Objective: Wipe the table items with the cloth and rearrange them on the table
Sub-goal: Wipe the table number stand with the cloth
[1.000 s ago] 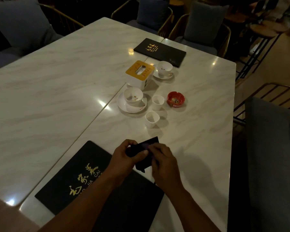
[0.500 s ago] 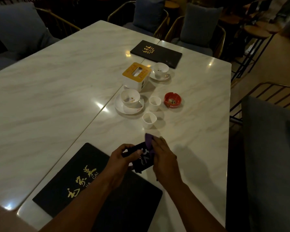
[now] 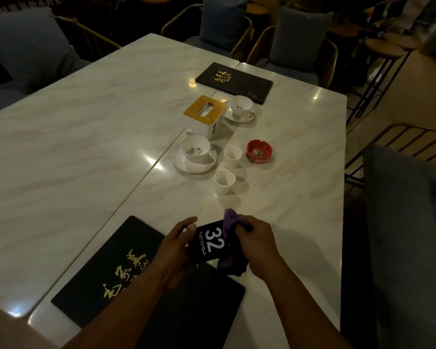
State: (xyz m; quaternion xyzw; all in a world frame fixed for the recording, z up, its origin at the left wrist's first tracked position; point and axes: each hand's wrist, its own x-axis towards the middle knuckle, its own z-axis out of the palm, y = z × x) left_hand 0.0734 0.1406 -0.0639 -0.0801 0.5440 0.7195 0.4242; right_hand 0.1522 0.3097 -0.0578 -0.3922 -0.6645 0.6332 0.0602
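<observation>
Number card (image 3: 210, 244) has turned, showing white "32"; left hand (image 3: 174, 250) grips it, right hand (image 3: 256, 244) clutches purple cloth (image 3: 229, 219).

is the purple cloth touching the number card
Touching: the head view shows the purple cloth pressed over the number card's right edge by the right hand.

near menu (image 3: 126, 270): lower corner hidden under the forearms
cloth (image 3: 229, 220): mostly hidden by right hand (image 3: 258, 245)
number card (image 3: 209, 244): edges covered by both hands
ashtray (image 3: 259, 151): lettering too small to read
</observation>
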